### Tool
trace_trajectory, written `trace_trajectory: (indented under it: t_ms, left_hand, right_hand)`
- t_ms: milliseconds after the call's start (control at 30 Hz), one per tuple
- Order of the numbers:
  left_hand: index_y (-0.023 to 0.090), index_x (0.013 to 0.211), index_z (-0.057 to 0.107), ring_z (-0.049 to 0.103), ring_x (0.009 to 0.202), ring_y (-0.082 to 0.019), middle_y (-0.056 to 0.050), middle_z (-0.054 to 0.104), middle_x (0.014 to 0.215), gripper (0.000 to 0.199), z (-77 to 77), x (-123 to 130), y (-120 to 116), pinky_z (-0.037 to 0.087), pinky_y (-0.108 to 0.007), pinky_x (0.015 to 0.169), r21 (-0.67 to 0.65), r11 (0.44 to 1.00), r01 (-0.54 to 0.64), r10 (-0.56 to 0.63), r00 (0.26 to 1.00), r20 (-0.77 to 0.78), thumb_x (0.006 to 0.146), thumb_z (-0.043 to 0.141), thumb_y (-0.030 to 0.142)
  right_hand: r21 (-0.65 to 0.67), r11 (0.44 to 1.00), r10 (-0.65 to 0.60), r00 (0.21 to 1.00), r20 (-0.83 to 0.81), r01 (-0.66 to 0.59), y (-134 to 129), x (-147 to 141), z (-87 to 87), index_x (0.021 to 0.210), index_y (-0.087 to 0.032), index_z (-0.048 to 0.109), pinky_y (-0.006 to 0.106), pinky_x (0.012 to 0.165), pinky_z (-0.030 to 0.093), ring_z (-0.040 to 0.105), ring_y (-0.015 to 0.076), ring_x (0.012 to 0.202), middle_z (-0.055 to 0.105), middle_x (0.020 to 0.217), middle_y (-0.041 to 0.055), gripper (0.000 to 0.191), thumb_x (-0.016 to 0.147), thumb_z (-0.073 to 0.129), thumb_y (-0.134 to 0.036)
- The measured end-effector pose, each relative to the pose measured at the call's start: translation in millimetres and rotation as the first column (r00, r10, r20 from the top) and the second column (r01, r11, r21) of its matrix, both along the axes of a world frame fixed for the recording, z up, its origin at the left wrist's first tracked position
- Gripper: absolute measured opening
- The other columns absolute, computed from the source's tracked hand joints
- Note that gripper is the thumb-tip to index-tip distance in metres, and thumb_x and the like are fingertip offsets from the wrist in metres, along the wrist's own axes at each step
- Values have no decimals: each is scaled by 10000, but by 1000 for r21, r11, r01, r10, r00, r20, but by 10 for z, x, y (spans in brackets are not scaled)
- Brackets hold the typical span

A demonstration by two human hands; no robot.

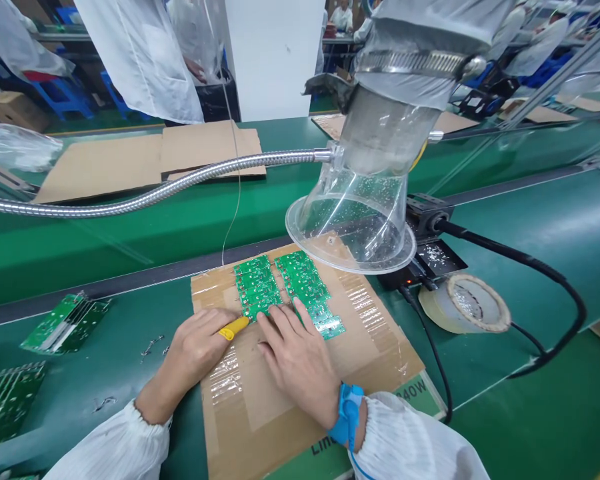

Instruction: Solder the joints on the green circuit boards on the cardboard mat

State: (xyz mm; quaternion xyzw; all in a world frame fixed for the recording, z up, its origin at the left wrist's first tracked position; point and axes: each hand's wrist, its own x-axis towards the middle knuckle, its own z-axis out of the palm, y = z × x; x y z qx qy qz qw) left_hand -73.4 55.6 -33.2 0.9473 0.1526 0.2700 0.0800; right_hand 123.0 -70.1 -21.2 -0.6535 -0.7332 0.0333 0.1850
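Green circuit boards [257,283] lie in two side-by-side groups on a taped cardboard sheet [280,413]. At the near left corner of the left group is my left hand [197,343], its fingers closed on the board edge. It wears a yellow finger cot [234,328]. My right hand [303,363] rests with fingers stretched out over the near edge of the boards, fingertips touching them. A blue wrist strap [349,413] circles my right wrist. Parts of the nearest boards are hidden under my fingers.
A clear fume hood [353,227] hangs above the boards' far right. Beside it are a black device with cables [427,260] and a tape roll [465,303]. More circuit boards [65,323] and metal scraps [153,347] lie left. People in white coats [145,60] are behind.
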Motion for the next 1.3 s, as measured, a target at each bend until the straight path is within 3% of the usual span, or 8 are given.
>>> trace_trajectory:
  t_ms: [400, 667, 767, 900, 1033, 1133, 1233, 1300]
  left_hand:
    - [170, 1001, 671, 724, 900, -153, -72, 771, 1004, 193, 120, 52, -8, 555, -271, 772, 148, 988, 40, -42, 999, 8, 978, 519, 54]
    - [160, 955, 665, 704, 884, -165, -85, 750, 1023, 229, 141, 84, 15, 527, -289, 708, 261, 960, 104, -61, 984, -167, 1027, 452, 121]
    - [156, 939, 667, 694, 886, -177, -92, 744, 1052, 205, 171, 100, -166, 523, -313, 726, 260, 966, 8, 51, 975, -218, 1009, 478, 113]
    - [162, 992, 669, 676, 950, -192, -77, 738, 1102, 162, 155, 12, -566, 521, -341, 807, 124, 950, -286, 302, 943, -136, 1002, 510, 130]
    - [193, 1104, 644, 676, 854, -165, -35, 740, 1008, 156, 179, -468, -978, 499, -296, 728, 64, 832, -551, 554, 827, -94, 1012, 523, 154]
    - [173, 924, 615, 677, 745, -153, -66, 738, 1012, 141, 268, -976, -1128, 460, -274, 592, 209, 628, -749, 776, 624, -95, 1019, 527, 230]
    - [172, 826, 579, 530, 479, -106, -80, 742, 1110, 252, 301, -1304, -1128, 273, -315, 402, 387, 437, -812, 899, 395, -188, 1023, 503, 308]
    - [175, 793, 583, 504, 449, -103, -57, 748, 1013, 286, 256, -1384, -1089, 242, -316, 396, 423, 408, -809, 912, 334, -240, 1026, 478, 303]
  right_hand:
    - [13, 1000, 0, 1000, 13, 0, -5, 17, -29, 1418, -170, 569, 543, 1293, 218, 544, 278, 1320, 644, 1370, 117, 422, 1030, 549, -337]
    - [53, 999, 11, 1000, 15, -12, -10, 25, -56, 1381, -183, 597, 518, 1291, 197, 562, 265, 1286, 666, 1336, 95, 393, 1022, 560, -338]
    - [78, 997, 11, 1000, 15, -12, -36, 22, -74, 1369, -185, 611, 525, 1274, 190, 582, 274, 1261, 679, 1317, 97, 371, 1027, 539, -308]
    - [133, 991, 24, 999, 35, -28, -26, 42, -126, 1335, -197, 639, 579, 1235, 197, 622, 305, 1184, 699, 1275, 104, 345, 1035, 507, -303]
    - [209, 977, 37, 999, -9, -35, -20, 45, -169, 1236, -185, 678, 598, 1218, 228, 640, 313, 1149, 721, 1203, 109, 295, 1037, 505, -317]
    - [249, 968, 35, 998, -47, -22, -27, 41, -173, 1188, -188, 686, 614, 1207, 249, 636, 315, 1166, 720, 1193, 118, 264, 1034, 517, -319]
    - [291, 956, 53, 997, -50, -36, -29, 56, -155, 1215, -186, 673, 630, 1199, 258, 624, 319, 1198, 698, 1248, 136, 259, 1025, 543, -305]
    - [315, 947, 91, 994, -64, -66, -32, 80, -127, 1227, -193, 666, 619, 1201, 270, 624, 306, 1206, 688, 1269, 133, 250, 1018, 563, -284]
